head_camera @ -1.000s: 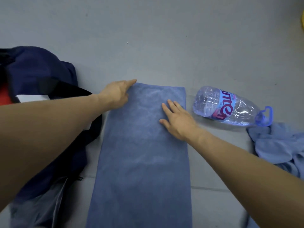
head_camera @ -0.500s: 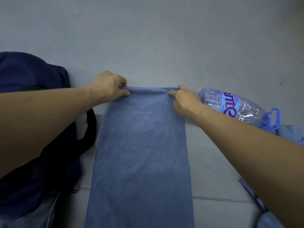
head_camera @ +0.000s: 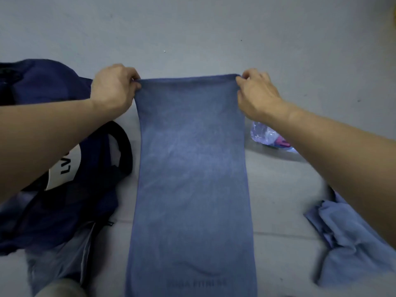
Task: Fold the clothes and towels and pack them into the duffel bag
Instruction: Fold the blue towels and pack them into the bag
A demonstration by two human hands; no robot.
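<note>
A long blue towel (head_camera: 192, 179), folded lengthwise, lies on the grey floor and runs away from me. My left hand (head_camera: 113, 86) pinches its far left corner and my right hand (head_camera: 255, 93) pinches its far right corner. The far edge is lifted off the floor and stretched between the two hands. A navy duffel bag (head_camera: 53, 211) with a black strap and a white label lies to the left, partly under my left forearm. A crumpled light-blue cloth (head_camera: 351, 243) lies at the right.
A clear plastic water bottle (head_camera: 265, 136) lies on its side beyond the towel's right edge, mostly hidden by my right forearm. A grey garment (head_camera: 60, 262) lies near the lower left. Bare grey floor (head_camera: 192, 35) stretches beyond the towel.
Both hands went from lying on the towel to pinching its far corners, and have now raised the far edge off the floor.
</note>
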